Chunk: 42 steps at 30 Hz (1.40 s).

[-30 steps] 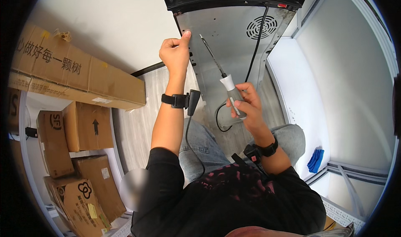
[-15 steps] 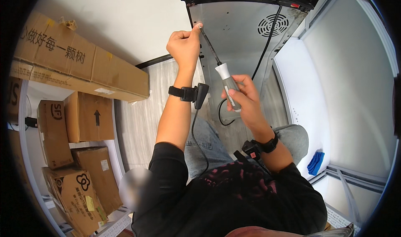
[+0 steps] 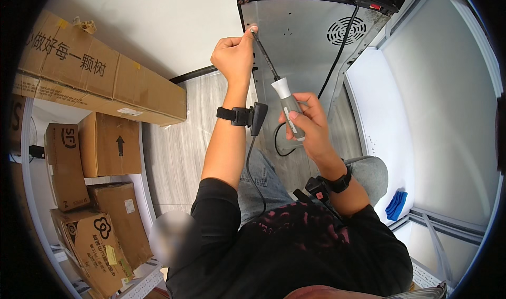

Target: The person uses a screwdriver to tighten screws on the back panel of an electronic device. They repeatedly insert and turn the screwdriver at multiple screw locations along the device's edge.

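Note:
A screwdriver (image 3: 283, 87) with a grey and white handle and a long dark shaft slants up and left toward the back panel (image 3: 295, 56) of a metal appliance. My right hand (image 3: 310, 122) is closed round the handle, its fingers curled over the grip. At the other end, my left hand (image 3: 235, 55) pinches thumb and finger together by the screwdriver's tip, close to the panel's left edge. What sits between those fingertips is too small and covered to make out.
A black power cable (image 3: 333, 70) hangs down the panel past a round vent (image 3: 346, 31). Cardboard boxes (image 3: 110, 143) stand on a shelf at left, beneath a long carton (image 3: 105, 70). A blue cloth (image 3: 396, 205) lies on the white surface at right.
The view has shifted slightly, and my left forearm sits a little further right in it. Both hands keep the same hold, with the screwdriver in nearly the same place.

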Available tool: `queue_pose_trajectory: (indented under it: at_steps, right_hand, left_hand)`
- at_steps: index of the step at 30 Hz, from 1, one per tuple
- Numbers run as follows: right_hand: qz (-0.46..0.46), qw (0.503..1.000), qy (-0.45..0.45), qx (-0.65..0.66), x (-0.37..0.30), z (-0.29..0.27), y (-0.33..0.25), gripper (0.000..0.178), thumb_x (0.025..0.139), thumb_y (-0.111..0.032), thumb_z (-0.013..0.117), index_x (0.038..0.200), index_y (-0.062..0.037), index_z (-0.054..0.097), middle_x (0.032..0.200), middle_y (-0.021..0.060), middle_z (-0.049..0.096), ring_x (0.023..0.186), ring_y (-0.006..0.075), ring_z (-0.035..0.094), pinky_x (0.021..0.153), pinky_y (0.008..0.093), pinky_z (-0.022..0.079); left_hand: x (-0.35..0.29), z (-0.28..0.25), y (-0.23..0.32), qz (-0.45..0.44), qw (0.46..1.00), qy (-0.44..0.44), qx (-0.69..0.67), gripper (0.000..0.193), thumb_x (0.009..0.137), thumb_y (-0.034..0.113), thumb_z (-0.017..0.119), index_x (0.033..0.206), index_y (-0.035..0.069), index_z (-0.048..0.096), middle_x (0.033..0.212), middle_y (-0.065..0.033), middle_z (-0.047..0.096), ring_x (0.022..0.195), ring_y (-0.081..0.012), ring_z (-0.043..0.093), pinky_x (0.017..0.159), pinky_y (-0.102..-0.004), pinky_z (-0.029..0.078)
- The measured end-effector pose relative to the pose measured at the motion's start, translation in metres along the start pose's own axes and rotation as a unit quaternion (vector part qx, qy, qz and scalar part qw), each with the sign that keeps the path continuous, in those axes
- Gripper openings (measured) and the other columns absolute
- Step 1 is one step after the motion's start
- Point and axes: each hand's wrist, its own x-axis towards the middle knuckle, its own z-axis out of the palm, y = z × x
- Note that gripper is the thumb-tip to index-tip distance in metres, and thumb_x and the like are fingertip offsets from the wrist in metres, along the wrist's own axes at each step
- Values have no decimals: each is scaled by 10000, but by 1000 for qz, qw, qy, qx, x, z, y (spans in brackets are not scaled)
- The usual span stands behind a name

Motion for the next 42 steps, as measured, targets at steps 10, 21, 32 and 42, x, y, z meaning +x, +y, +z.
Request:
queue_pose_trajectory:
  at_steps: [10, 21, 32, 42]
  right_hand:
    - [16, 1000, -6, 7, 4, 8, 1, 287, 909, -127, 515, 1154, -32, 399, 865, 110, 595, 569, 116, 523, 533, 248, 438]
    - [2, 999, -1, 40, 5, 18, 8, 286, 918, -138, 500, 1162, -34, 392, 871, 115, 593, 555, 116, 527, 498, 244, 438]
    - [-2, 999, -3, 46, 4, 21, 10, 293, 923, -138, 495, 1172, -39, 378, 878, 115, 587, 565, 118, 531, 505, 245, 444]
    - [-6, 999, 2, 38, 4, 22, 13, 293, 921, -138, 496, 1170, -42, 376, 873, 115, 585, 563, 120, 529, 508, 243, 447]
  left_hand:
    - [2, 0, -1, -46, 999, -1, 9, 367, 655, 277, 832, 558, -15, 634, 588, -82, 603, 543, -155, 557, 543, -305, 460]
    - [2, -1, -2, -15, 1000, -11, -6, 370, 661, 262, 839, 549, -7, 612, 570, -64, 580, 517, -133, 537, 495, -273, 440]
    - [3, -3, 4, -26, 999, -24, -8, 411, 658, 287, 843, 526, -10, 592, 552, -59, 572, 499, -121, 523, 476, -271, 428]
    - [3, -3, 0, -17, 1000, -22, -4, 403, 675, 308, 828, 602, -32, 623, 544, -22, 571, 521, -78, 498, 522, -228, 424]
